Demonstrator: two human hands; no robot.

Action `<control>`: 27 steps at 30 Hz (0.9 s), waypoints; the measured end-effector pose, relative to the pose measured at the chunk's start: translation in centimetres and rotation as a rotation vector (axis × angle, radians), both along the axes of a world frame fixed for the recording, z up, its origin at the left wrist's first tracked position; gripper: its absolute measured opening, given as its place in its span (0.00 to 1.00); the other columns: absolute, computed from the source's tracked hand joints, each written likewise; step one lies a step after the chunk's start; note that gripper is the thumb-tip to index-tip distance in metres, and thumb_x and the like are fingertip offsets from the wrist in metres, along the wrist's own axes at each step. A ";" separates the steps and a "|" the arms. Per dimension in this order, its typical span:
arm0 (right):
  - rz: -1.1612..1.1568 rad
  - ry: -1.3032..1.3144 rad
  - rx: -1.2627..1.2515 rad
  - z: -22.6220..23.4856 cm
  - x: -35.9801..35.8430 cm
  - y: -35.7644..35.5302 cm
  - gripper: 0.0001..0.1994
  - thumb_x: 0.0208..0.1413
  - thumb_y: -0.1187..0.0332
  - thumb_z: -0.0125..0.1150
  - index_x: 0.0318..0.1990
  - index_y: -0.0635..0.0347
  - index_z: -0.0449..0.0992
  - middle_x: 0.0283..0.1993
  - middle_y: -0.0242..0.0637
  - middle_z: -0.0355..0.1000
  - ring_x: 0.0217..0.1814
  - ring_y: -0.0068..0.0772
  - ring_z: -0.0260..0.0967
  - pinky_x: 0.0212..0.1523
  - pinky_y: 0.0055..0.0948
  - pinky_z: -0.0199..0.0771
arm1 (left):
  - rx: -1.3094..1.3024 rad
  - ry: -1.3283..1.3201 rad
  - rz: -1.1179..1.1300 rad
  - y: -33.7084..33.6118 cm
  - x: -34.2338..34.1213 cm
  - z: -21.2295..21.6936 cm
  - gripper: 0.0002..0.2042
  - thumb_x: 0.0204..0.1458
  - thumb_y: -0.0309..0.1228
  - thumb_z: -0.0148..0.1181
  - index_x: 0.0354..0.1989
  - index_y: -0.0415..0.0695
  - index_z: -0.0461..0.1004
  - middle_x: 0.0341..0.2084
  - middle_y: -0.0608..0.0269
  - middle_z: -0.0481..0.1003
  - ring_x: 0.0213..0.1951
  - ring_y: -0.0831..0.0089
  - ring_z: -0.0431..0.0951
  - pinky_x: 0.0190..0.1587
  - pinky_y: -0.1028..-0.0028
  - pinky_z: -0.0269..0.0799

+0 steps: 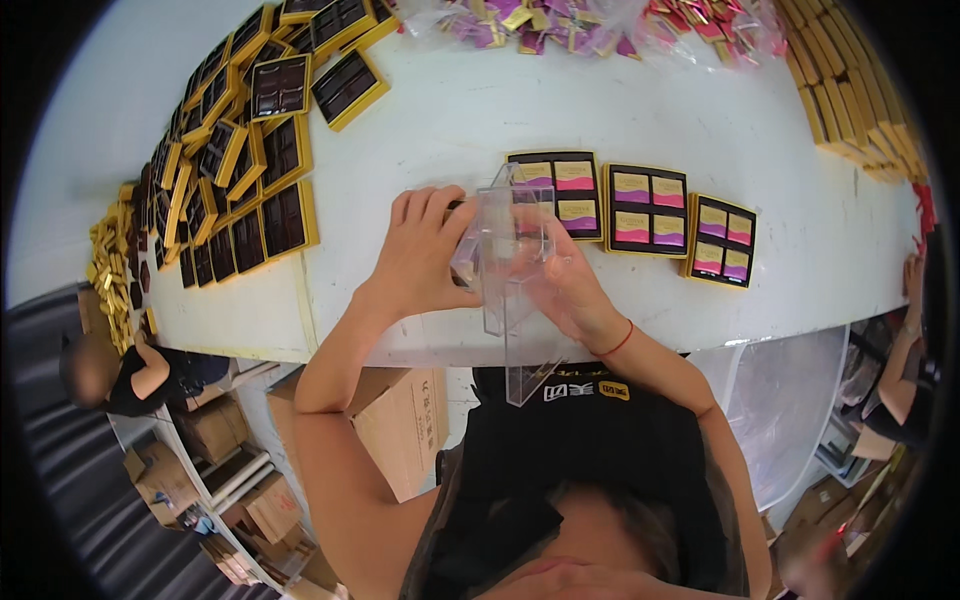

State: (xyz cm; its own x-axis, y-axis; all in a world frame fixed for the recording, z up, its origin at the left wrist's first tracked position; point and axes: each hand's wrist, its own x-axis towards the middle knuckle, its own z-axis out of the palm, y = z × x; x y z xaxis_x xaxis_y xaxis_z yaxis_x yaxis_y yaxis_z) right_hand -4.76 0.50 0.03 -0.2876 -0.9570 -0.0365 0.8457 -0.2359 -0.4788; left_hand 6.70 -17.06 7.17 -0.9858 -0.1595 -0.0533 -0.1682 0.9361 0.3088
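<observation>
Both hands are in front of me over the table, on either side of a tall clear plastic holder (505, 315). The curled fingers of my left hand (415, 250) grip its left side, where dark and purple patches show that I cannot make out. My right hand (572, 290) is closed on the right side, its fingers partly seen through the plastic. Beyond the hands stand a gold-edged box (577, 158), partly hidden by the plastic, a middle box (648, 208) and a right box (722, 240). Pink and purple packets sit in their black trays.
Gold boxes with dark trays (282, 88) are heaped at the left. Bags of purple packets (540, 25) and red packets (705, 28) lie at the far edge. Stacked gold boxes (850, 90) stand far right. A cardboard carton (400, 435) is below the table; other people work at both sides.
</observation>
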 end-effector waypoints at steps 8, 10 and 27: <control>-0.042 0.014 0.020 0.6 0.4 -0.2 0.33 0.57 0.70 0.65 0.68 0.56 0.56 0.43 0.35 0.71 0.46 0.28 0.73 0.50 0.31 0.73 | 0.054 0.070 0.045 -0.1 -0.4 -1.5 0.48 0.29 0.51 0.76 0.61 0.41 0.63 0.48 0.53 0.68 0.52 0.55 0.66 0.56 0.60 0.57; -0.026 0.112 0.058 1.2 0.3 -0.1 0.35 0.55 0.69 0.67 0.68 0.55 0.56 0.42 0.35 0.71 0.46 0.26 0.72 0.49 0.29 0.73 | 0.063 0.094 0.097 0.3 -0.6 -2.1 0.44 0.32 0.51 0.76 0.58 0.41 0.66 0.43 0.55 0.71 0.48 0.57 0.69 0.53 0.61 0.60; -0.026 0.088 0.004 1.1 0.7 -0.3 0.40 0.51 0.65 0.73 0.68 0.56 0.56 0.41 0.37 0.71 0.45 0.27 0.72 0.48 0.29 0.78 | 0.237 0.238 0.255 0.9 -0.7 -4.1 0.26 0.45 0.41 0.70 0.48 0.39 0.71 0.43 0.54 0.73 0.45 0.62 0.72 0.51 0.64 0.68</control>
